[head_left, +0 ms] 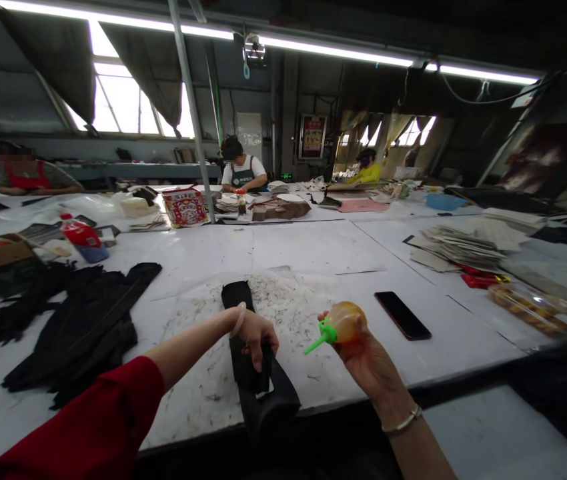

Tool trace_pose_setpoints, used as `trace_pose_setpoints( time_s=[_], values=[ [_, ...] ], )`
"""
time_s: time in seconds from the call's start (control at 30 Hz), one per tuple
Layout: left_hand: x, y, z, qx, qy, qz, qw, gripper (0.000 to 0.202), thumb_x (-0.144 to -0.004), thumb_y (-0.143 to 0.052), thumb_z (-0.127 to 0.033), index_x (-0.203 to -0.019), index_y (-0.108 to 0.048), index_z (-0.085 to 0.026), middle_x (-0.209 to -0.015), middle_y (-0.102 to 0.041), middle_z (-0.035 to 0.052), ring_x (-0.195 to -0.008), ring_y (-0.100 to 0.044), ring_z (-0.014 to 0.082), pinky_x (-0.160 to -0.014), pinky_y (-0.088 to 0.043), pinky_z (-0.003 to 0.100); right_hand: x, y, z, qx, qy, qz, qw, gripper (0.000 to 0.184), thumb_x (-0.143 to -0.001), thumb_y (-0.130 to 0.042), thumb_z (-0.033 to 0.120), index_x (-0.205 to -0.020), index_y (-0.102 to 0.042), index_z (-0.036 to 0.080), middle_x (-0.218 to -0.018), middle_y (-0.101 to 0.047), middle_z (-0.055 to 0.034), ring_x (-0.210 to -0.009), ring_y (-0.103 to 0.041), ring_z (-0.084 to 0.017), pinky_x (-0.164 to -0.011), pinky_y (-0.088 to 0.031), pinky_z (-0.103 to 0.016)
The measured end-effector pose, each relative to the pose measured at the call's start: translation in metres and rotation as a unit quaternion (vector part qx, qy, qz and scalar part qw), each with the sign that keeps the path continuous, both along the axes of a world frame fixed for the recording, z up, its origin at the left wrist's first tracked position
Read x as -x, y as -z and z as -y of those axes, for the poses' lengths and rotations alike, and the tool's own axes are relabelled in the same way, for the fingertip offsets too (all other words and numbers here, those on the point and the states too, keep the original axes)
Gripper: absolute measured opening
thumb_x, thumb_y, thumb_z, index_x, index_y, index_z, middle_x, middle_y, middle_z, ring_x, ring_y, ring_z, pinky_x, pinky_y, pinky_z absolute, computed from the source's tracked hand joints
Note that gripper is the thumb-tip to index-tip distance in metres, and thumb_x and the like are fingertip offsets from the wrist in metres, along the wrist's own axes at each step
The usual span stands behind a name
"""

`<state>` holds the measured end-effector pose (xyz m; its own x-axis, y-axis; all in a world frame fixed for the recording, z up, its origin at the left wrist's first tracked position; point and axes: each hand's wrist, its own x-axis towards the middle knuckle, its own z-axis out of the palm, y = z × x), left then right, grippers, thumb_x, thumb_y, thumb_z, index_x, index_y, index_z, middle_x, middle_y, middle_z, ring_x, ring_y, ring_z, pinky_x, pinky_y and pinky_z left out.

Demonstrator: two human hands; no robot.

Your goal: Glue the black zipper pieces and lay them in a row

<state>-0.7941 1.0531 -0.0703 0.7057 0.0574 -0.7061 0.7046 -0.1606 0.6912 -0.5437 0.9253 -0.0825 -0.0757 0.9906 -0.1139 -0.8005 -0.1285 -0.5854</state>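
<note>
My left hand [257, 337] is closed on a long black strip of material [278, 393], fingers bent over a folded part of it. The strip lies on the white table, and its lower end hangs over the front edge. A small whitish patch shows just below my fingers. To the right, my right hand [371, 360] is wrapped round a squeeze bottle [347, 321] with amber contents. Its green nozzle [319, 343] points down and left, above the table and apart from the strip.
A phone [402, 315] lies right of the bottle. Black pieces [83, 327] are heaped at left, near a red bottle [83, 238]. Stacked sheets [451, 247] and a clear food box [538, 310] sit at right. Several people work farther back, one in an apron [243, 175].
</note>
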Motion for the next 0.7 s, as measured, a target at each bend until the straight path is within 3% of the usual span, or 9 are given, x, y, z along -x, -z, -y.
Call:
trace_pose_setpoints(
  time_s=[0.1, 0.33, 0.57, 0.7],
  values=[
    [0.002, -0.003, 0.002, 0.015, 0.011, 0.016, 1.000, 0.046, -0.043, -0.093, -0.037, -0.076, -0.067, -0.018, -0.057, -0.064, -0.0039, -0.042, -0.050, 0.0097, -0.036, -0.043, 0.019, 0.014, -0.008, -0.005, -0.007, 0.008, 0.031, 0.999, 0.055, -0.064, -0.088, 0.036, -0.112, -0.065, 0.024, -0.108, -0.071, -0.0035, -0.102, -0.066, -0.022, -0.088, -0.057, -0.033],
    [0.004, -0.007, 0.002, 0.028, 0.046, 0.056, 0.997, 0.041, -0.049, -0.091, -0.040, -0.072, -0.065, -0.018, -0.053, -0.061, -0.0042, -0.038, -0.049, 0.0110, -0.033, -0.041, 0.020, 0.031, -0.028, -0.009, -0.058, 0.037, 0.170, 0.983, 0.068, -0.059, -0.090, 0.029, -0.120, -0.059, 0.027, -0.098, -0.064, -0.0023, -0.084, -0.062, -0.020, -0.062, -0.058, -0.032],
    [0.006, -0.017, 0.004, 0.024, 0.027, 0.043, 0.998, 0.044, -0.045, -0.092, -0.040, -0.072, -0.065, -0.019, -0.053, -0.061, -0.0041, -0.040, -0.048, 0.0115, -0.035, -0.039, 0.022, 0.037, -0.025, -0.022, -0.142, 0.032, 0.251, 0.957, 0.067, -0.058, -0.090, 0.026, -0.119, -0.063, 0.029, -0.107, -0.064, -0.0019, -0.091, -0.059, -0.019, -0.077, -0.052, -0.030],
    [0.006, -0.024, 0.007, 0.017, 0.026, 0.036, 0.999, 0.041, -0.046, -0.092, -0.039, -0.068, -0.064, -0.018, -0.048, -0.057, -0.0047, -0.039, -0.048, 0.0118, -0.036, -0.038, 0.022, 0.041, -0.027, -0.027, -0.182, 0.009, 0.280, 0.943, 0.066, -0.060, -0.089, 0.024, -0.120, -0.063, 0.029, -0.103, -0.064, -0.0009, -0.086, -0.059, -0.019, -0.074, -0.051, -0.030]
  ],
)
